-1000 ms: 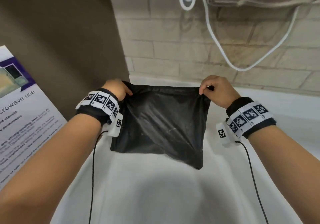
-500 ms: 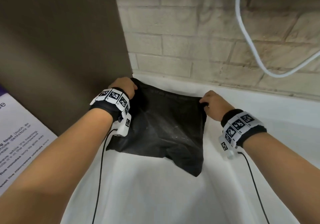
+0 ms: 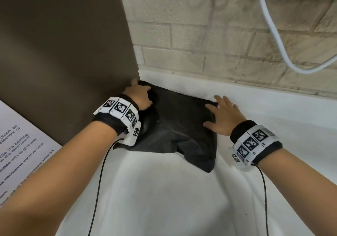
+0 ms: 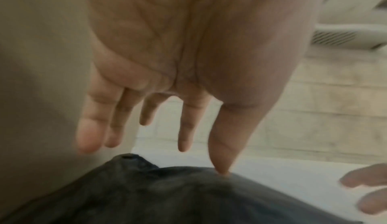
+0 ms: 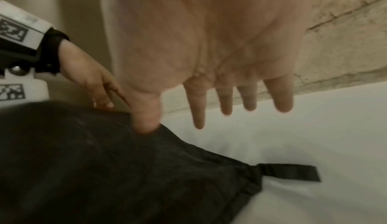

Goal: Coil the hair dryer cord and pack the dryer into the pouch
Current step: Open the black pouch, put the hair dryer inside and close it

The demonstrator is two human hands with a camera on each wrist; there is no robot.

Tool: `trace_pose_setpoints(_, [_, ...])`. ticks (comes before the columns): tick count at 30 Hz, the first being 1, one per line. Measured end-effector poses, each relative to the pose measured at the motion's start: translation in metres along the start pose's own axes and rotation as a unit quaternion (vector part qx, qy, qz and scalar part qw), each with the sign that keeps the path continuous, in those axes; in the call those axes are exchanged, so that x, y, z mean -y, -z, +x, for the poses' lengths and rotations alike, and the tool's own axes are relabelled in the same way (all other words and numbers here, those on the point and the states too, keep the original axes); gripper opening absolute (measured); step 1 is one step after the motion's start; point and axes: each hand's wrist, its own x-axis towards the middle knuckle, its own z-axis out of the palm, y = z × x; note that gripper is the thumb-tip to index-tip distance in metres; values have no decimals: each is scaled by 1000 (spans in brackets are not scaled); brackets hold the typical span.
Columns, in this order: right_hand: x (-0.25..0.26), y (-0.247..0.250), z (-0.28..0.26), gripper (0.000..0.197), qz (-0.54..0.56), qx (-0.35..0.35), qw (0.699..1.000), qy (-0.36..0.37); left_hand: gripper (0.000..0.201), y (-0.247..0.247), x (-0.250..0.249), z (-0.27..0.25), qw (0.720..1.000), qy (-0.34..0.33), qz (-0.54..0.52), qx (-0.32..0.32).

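Observation:
A black fabric pouch point(image 3: 175, 126) lies bulging on the white surface, pushed into the corner; whatever is inside is hidden. My left hand point(image 3: 139, 94) is at its far left corner beside the brown panel. In the left wrist view that hand point(image 4: 184, 138) has straight fingers, and only the thumb tip touches the pouch point(image 4: 167, 194). My right hand point(image 3: 221, 111) lies spread over the far right corner. In the right wrist view that hand point(image 5: 199, 119) is flat, its thumb pressing the pouch point(image 5: 104, 161). A black strap tab point(image 5: 291, 171) sticks out of the pouch's side.
A brown panel point(image 3: 63, 53) walls off the left and a pale brick wall point(image 3: 200, 35) runs behind. A white cord point(image 3: 269, 27) hangs in a loop at the upper right. A printed sheet point(image 3: 18, 153) lies at the left. The white surface point(image 3: 164, 199) stretches toward me.
Both hands held the pouch up by its top corners, then lowered it into the corner. They have now let go of the corners and spread their fingers over it.

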Motion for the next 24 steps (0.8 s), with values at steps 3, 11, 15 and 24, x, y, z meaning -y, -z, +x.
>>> trace_pose_setpoints(3, [9, -5, -13, 84, 92, 138, 984, 60, 73, -17, -8, -29, 997, -53, 31, 54])
trace_pose_setpoints(11, [24, -31, -18, 69, 136, 216, 964, 77, 89, -58, 13, -50, 993, -49, 4, 104])
trace_pose_setpoints(15, [41, -29, -11, 69, 119, 210, 969, 57, 101, -57, 25, -36, 996, -49, 7, 75])
trace_pose_setpoints(24, [68, -37, 8, 70, 109, 163, 980, 14, 107, -49, 44, -13, 995, -27, 22, 94])
